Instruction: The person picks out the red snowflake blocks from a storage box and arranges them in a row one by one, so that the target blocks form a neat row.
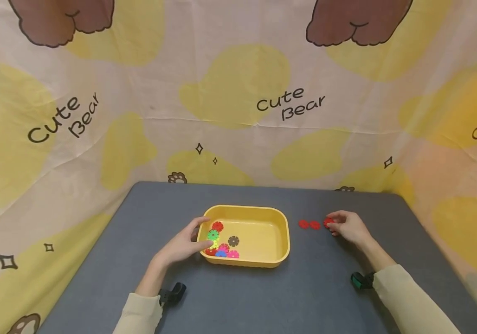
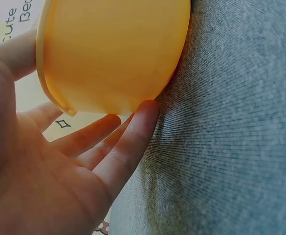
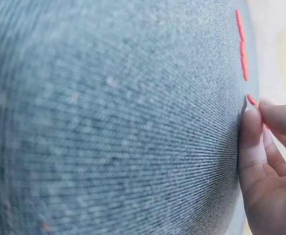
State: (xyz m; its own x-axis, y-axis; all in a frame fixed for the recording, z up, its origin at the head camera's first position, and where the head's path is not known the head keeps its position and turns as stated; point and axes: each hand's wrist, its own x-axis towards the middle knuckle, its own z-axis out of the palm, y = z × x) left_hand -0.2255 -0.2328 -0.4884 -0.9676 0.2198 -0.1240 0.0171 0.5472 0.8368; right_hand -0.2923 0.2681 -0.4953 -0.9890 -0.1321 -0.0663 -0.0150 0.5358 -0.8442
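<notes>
Taking the yellow tray (image 1: 259, 232) as the dial's centre, with twelve away from the person, the left hand (image 1: 182, 243) sits at nine o'clock on the blue-grey counter (image 1: 259, 297). It is spread wide around that end of the tray, the thumb lying over the rim and other fingers touching the outer wall. The right hand (image 1: 350, 227) is at three o'clock, narrowed, pinching a red flower-shaped piece (image 1: 328, 222) between thumb and fingers, low over the counter or touching it; which, I cannot tell. Between that piece and the tray, also at three, two more red pieces (image 1: 309, 224) lie flat, one beside the other, with a small gap before the pinched one. Inside the tray, loose pieces crowd from ten round to seven: a red one (image 1: 217, 226) at ten, a green one (image 1: 213, 234) at nine, yellow ones (image 1: 215, 244) at eight, then blue (image 1: 221, 253) and pink (image 1: 233, 254) near seven. A dark grey piece (image 1: 233, 240) lies closer to the middle, toward eight. At twelve hangs a "Cute Bear" cloth (image 1: 230, 88).
</notes>
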